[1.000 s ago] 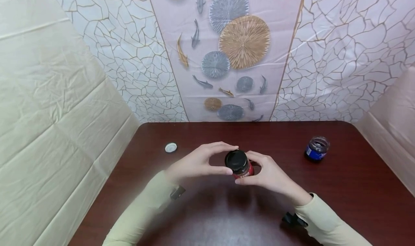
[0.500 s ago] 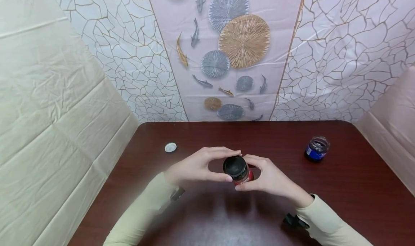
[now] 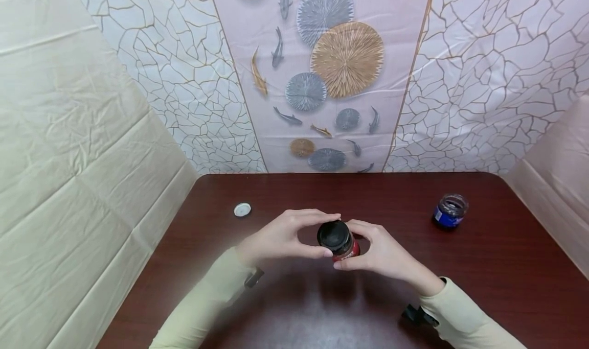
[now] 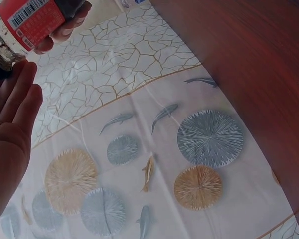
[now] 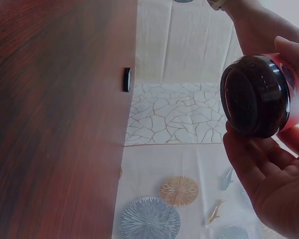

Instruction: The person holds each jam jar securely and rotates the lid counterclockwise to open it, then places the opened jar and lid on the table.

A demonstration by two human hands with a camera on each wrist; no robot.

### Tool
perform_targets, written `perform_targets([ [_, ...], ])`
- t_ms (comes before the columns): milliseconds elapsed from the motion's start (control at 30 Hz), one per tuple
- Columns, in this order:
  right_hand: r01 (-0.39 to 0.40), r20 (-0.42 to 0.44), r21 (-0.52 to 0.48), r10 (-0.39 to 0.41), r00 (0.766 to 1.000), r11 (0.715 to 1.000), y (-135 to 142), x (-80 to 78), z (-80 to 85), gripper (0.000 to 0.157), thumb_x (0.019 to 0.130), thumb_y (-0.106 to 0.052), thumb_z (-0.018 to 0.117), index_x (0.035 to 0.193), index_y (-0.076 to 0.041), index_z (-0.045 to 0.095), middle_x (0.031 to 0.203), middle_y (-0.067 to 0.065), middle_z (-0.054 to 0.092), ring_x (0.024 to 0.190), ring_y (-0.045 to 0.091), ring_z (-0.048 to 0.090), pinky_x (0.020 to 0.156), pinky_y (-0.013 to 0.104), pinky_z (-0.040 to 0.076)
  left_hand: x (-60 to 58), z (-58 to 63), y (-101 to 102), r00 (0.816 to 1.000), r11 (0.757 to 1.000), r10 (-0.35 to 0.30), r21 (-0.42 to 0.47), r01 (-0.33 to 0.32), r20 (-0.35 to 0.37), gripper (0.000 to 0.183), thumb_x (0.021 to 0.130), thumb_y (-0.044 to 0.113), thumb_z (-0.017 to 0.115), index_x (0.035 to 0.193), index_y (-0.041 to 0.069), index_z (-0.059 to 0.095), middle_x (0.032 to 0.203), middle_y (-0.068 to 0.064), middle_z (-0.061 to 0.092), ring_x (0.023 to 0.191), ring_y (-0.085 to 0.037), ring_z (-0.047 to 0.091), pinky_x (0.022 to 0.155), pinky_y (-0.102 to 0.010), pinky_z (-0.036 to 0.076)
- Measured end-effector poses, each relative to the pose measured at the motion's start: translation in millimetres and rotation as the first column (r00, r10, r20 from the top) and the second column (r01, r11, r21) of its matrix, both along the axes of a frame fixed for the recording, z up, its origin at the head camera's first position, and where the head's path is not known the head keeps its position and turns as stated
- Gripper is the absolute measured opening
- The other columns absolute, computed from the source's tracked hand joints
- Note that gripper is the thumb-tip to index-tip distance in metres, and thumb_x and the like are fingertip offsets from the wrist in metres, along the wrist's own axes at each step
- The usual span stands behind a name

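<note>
Above the middle of the table, a glass jar (image 3: 352, 251) with a red label and a black lid (image 3: 333, 235) is held between both hands, tilted with its lid towards the left hand. My left hand (image 3: 286, 237) grips the lid's rim between thumb and fingers. Around the labelled body curls my right hand (image 3: 385, 249), its thumb on the near side. The left wrist view shows a barcode on the red label (image 4: 32, 20). In the right wrist view the jar's dark base (image 5: 251, 97) faces the camera, with dark contents inside.
A small lid (image 3: 242, 209), white inside up, lies on the dark red table (image 3: 294, 190) at the left. To the right stands an uncovered glass jar (image 3: 449, 212) with a blue label and dark contents. Patterned cloth (image 3: 322, 129) hangs behind the table.
Both hands and the red-labelled jar have come slightly lower and nearer to me since a second ago. Over the last half second they barely move, and the lid stays on the jar.
</note>
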State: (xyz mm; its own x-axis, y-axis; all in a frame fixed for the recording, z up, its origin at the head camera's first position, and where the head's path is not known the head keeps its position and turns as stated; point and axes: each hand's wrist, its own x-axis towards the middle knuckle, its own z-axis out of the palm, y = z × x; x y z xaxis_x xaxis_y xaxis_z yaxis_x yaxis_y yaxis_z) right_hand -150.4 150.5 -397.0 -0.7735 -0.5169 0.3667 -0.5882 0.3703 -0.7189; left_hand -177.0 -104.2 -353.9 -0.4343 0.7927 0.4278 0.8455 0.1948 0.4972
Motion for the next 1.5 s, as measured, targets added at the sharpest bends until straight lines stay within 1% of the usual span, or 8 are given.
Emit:
perform_targets([
  [233,0.030,0.063,-0.021,-0.028,0.998,0.999,0,-0.5,2.0,0.045,0.074,-0.038,0.091,0.113,-0.032,0.070,0.105,-0.015,0.067,0.099,0.009,0.065,0.089,0.031,0.053,0.6,-4.1,3,0.994,0.995,0.099,0.015,-0.098,-0.040,0.062,0.086,0.031,0.082,0.140,0.010,0.060,0.129,0.000,0.066,0.122,-0.006,0.058,0.101,-0.023,0.046],
  [467,0.075,0.082,0.004,-0.075,0.994,0.997,0,-2.8,1.5,0.048,0.073,-0.032,0.092,0.115,-0.029,0.070,0.110,-0.015,0.067,0.097,0.008,0.065,0.086,0.030,0.054,2.4,-6.4,8,0.981,0.981,0.192,0.026,-0.191,-0.024,0.059,0.084,0.034,0.084,0.136,0.014,0.063,0.126,0.002,0.068,0.118,-0.003,0.060,0.099,-0.022,0.047],
  [667,0.076,0.082,0.001,-0.076,0.994,0.997,0,-4.8,-1.6,0.048,0.073,-0.037,0.092,0.114,-0.029,0.070,0.108,-0.015,0.067,0.095,0.009,0.065,0.085,0.030,0.055,4.1,-6.6,10,0.968,0.969,0.248,0.021,-0.248,-0.035,0.058,0.082,0.036,0.085,0.132,0.013,0.066,0.122,0.002,0.069,0.115,-0.006,0.062,0.098,-0.023,0.048],
  [867,0.068,0.086,0.000,-0.068,0.994,0.998,1,-5.0,-2.1,0.045,0.073,-0.037,0.091,0.112,-0.030,0.070,0.104,-0.015,0.067,0.092,0.009,0.065,0.083,0.029,0.055,3.8,-7.2,12,0.959,0.961,0.278,0.011,-0.278,-0.061,0.055,0.080,0.040,0.086,0.125,0.015,0.067,0.116,0.007,0.068,0.108,-0.002,0.061,0.094,-0.021,0.049],
  [1000,0.071,0.091,0.000,-0.071,0.993,0.997,1,-4.8,-1.3,0.043,0.073,-0.034,0.092,0.110,-0.030,0.070,0.104,-0.014,0.067,0.091,0.009,0.065,0.082,0.028,0.055,3.1,-7.7,12,0.960,0.961,0.275,0.011,-0.275,-0.059,0.058,0.080,0.041,0.086,0.127,0.015,0.066,0.117,0.007,0.068,0.110,-0.003,0.061,0.096,-0.022,0.048],
  [1133,0.079,0.091,0.009,-0.080,0.993,0.997,1,-4.6,0.1,0.045,0.073,-0.038,0.091,0.111,-0.030,0.070,0.103,-0.014,0.067,0.091,0.009,0.065,0.082,0.028,0.054,2.4,-7.7,11,0.966,0.968,0.252,0.003,-0.253,-0.051,0.067,0.080,0.041,0.086,0.135,0.013,0.062,0.127,0.004,0.066,0.118,-0.007,0.059,0.101,-0.024,0.046],
  [1333,0.072,0.088,0.024,-0.073,0.993,0.997,2,-4.0,-0.8,0.045,0.072,-0.038,0.091,0.111,-0.030,0.070,0.101,-0.015,0.067,0.092,0.008,0.065,0.082,0.029,0.054,3.0,-3.2,7,0.994,0.994,0.108,-0.021,-0.109,-0.031,0.077,0.083,0.036,0.084,0.148,0.015,0.049,0.139,0.003,0.057,0.130,-0.007,0.051,0.108,-0.026,0.041],
  [1500,0.041,0.081,0.025,-0.043,0.996,0.999,2,-3.4,-3.7,0.046,0.072,-0.040,0.091,0.112,-0.030,0.070,0.101,-0.015,0.067,0.091,0.008,0.065,0.083,0.029,0.054,1.9,2.2,4,0.999,0.998,0.006,-0.058,-0.009,-0.044,0.072,0.088,0.031,0.080,0.150,0.014,0.047,0.145,0.000,0.053,0.134,-0.008,0.047,0.110,-0.026,0.039],
])
